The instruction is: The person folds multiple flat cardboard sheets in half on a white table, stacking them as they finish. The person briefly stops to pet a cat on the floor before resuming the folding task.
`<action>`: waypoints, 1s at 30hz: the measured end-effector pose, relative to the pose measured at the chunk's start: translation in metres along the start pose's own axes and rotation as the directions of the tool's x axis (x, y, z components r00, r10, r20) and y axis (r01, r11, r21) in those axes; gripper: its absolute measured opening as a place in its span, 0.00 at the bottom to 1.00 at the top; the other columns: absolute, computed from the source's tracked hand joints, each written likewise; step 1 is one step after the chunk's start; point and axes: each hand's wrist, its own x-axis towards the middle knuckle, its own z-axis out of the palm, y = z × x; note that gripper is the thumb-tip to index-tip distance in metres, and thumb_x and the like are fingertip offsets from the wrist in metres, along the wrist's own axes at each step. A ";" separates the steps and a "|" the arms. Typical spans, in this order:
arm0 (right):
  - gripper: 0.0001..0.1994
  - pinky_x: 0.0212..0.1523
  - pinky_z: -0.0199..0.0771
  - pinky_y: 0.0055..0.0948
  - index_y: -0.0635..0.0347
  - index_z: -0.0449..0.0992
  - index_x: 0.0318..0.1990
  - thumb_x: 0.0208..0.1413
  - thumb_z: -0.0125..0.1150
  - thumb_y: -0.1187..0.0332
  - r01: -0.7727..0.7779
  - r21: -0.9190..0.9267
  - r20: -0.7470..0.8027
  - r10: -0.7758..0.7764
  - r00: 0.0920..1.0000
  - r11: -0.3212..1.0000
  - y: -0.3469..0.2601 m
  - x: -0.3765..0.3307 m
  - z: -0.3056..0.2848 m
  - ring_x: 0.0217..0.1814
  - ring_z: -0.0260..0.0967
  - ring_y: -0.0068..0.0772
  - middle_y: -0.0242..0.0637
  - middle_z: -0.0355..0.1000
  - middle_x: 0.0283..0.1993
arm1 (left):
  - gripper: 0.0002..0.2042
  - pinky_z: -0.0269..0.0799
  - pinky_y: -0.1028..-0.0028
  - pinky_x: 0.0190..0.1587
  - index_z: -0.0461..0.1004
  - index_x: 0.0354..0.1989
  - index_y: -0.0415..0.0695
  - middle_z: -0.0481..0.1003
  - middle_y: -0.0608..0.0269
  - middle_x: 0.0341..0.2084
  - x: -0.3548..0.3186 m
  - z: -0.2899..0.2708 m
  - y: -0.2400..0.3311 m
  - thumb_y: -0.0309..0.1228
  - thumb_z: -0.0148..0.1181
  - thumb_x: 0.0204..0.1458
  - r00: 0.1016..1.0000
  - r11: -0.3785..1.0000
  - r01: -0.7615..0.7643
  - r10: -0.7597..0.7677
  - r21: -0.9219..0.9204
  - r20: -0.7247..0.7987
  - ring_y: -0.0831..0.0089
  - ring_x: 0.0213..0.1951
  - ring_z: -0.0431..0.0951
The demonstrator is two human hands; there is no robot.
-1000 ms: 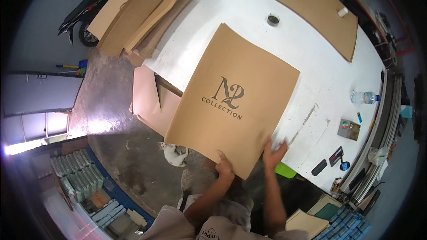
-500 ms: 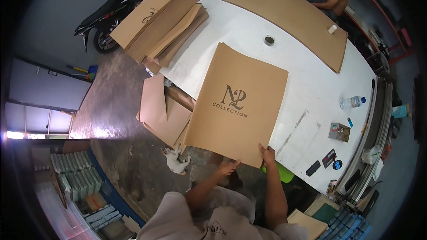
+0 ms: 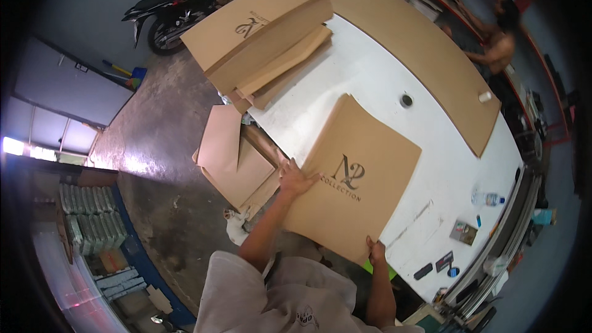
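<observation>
A stack of brown cardboard sheets (image 3: 370,148), printed with a dark logo, lies on the near part of the white table. My left hand (image 3: 298,179) is at the stack's left edge, with its thumb over the printed top and its fingers along the side. At the near right corner, my right hand (image 3: 375,250) grips the sheets with the thumb on top. The fingers beneath that corner are hidden.
Another pile of brown cardboard (image 3: 259,37) stands at the table's far left. A long board (image 3: 419,49) covers the far side. A bottle (image 3: 487,198) and a small box (image 3: 463,232) stand at right. A cat (image 3: 236,228) is on the floor; a person (image 3: 496,46) sits beyond.
My left hand has moved from the near edge up to the stack's left edge. My right hand keeps to the near right corner. The view has shifted.
</observation>
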 end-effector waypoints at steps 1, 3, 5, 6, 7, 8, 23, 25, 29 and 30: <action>0.30 0.63 0.76 0.44 0.64 0.61 0.72 0.65 0.65 0.75 -0.012 0.010 0.012 0.012 1.000 1.000 0.002 0.002 -0.001 0.64 0.72 0.44 0.43 0.71 0.66 | 0.61 0.52 0.44 0.75 0.40 0.79 0.33 0.53 0.31 0.75 0.017 0.010 -0.001 0.70 0.60 0.53 1.000 0.999 0.006 -0.005 -0.044 0.031 0.40 0.77 0.53; 0.31 0.62 0.76 0.44 0.63 0.59 0.73 0.66 0.64 0.75 -0.045 0.031 0.046 0.044 0.998 0.999 0.010 0.009 -0.006 0.64 0.71 0.44 0.43 0.70 0.67 | 0.61 0.49 0.40 0.76 0.35 0.80 0.35 0.47 0.33 0.78 0.053 0.037 -0.023 0.70 0.57 0.56 0.996 0.992 0.029 -0.019 -0.125 0.086 0.39 0.78 0.49; 0.29 0.62 0.77 0.44 0.65 0.62 0.71 0.66 0.64 0.75 -0.033 0.035 0.001 0.033 0.999 0.999 0.013 0.005 -0.009 0.63 0.72 0.44 0.43 0.71 0.65 | 0.57 0.49 0.43 0.76 0.36 0.80 0.34 0.48 0.31 0.77 0.067 0.053 -0.043 0.69 0.52 0.59 0.967 0.958 -0.004 0.076 -0.286 0.243 0.38 0.77 0.50; 0.27 0.61 0.77 0.44 0.65 0.63 0.70 0.66 0.65 0.75 -0.025 0.040 -0.016 0.025 1.000 0.999 0.013 0.005 -0.008 0.62 0.73 0.43 0.43 0.72 0.64 | 0.57 0.49 0.44 0.77 0.36 0.80 0.34 0.48 0.31 0.77 0.072 0.059 -0.052 0.69 0.52 0.59 0.965 0.953 -0.013 0.092 -0.304 0.247 0.38 0.77 0.50; 0.26 0.61 0.77 0.44 0.66 0.65 0.69 0.66 0.65 0.75 -0.026 0.054 -0.010 0.026 1.000 0.998 0.015 0.006 -0.011 0.62 0.73 0.43 0.43 0.73 0.63 | 0.57 0.49 0.45 0.77 0.36 0.80 0.34 0.48 0.31 0.77 0.076 0.060 -0.053 0.69 0.52 0.59 0.960 0.946 -0.030 0.117 -0.323 0.253 0.38 0.77 0.49; 0.25 0.61 0.77 0.43 0.67 0.66 0.68 0.66 0.65 0.75 -0.028 0.068 -0.001 0.028 1.000 0.997 0.016 0.009 -0.013 0.61 0.74 0.42 0.42 0.74 0.62 | 0.57 0.51 0.47 0.76 0.36 0.80 0.34 0.51 0.31 0.76 0.082 0.061 -0.052 0.67 0.54 0.59 0.965 0.945 -0.033 0.115 -0.325 0.237 0.39 0.77 0.52; 0.23 0.65 0.75 0.47 0.59 0.68 0.68 0.70 0.62 0.64 -0.142 -0.256 0.022 0.153 0.988 0.956 0.025 0.034 -0.059 0.62 0.75 0.41 0.39 0.76 0.60 | 0.51 0.65 0.59 0.69 0.37 0.81 0.41 0.66 0.33 0.68 0.085 0.065 -0.039 0.49 0.66 0.60 0.867 0.467 0.132 0.372 -0.874 0.330 0.52 0.66 0.71; 0.23 0.66 0.75 0.47 0.59 0.68 0.68 0.70 0.62 0.62 -0.184 -0.125 0.058 0.192 0.980 0.975 0.014 0.023 -0.044 0.63 0.74 0.41 0.39 0.76 0.62 | 0.53 0.64 0.58 0.70 0.37 0.81 0.41 0.63 0.32 0.70 0.084 0.072 -0.045 0.52 0.67 0.59 0.880 0.515 0.100 0.354 -0.852 0.317 0.50 0.68 0.70; 0.25 0.65 0.75 0.45 0.63 0.69 0.67 0.71 0.59 0.56 -0.154 -0.138 0.040 0.161 0.986 0.978 0.004 0.017 -0.035 0.62 0.74 0.42 0.41 0.75 0.62 | 0.55 0.60 0.57 0.72 0.39 0.81 0.42 0.61 0.34 0.72 0.093 0.096 -0.060 0.59 0.65 0.56 0.895 0.573 0.145 0.271 -0.807 0.353 0.45 0.71 0.66; 0.26 0.63 0.76 0.44 0.66 0.70 0.65 0.72 0.56 0.52 -0.141 -0.181 0.023 0.147 0.989 0.973 -0.001 0.016 -0.031 0.60 0.75 0.41 0.42 0.76 0.60 | 0.55 0.60 0.57 0.72 0.40 0.81 0.42 0.61 0.34 0.72 0.091 0.102 -0.060 0.60 0.64 0.56 0.910 0.559 0.132 0.259 -0.819 0.324 0.44 0.71 0.66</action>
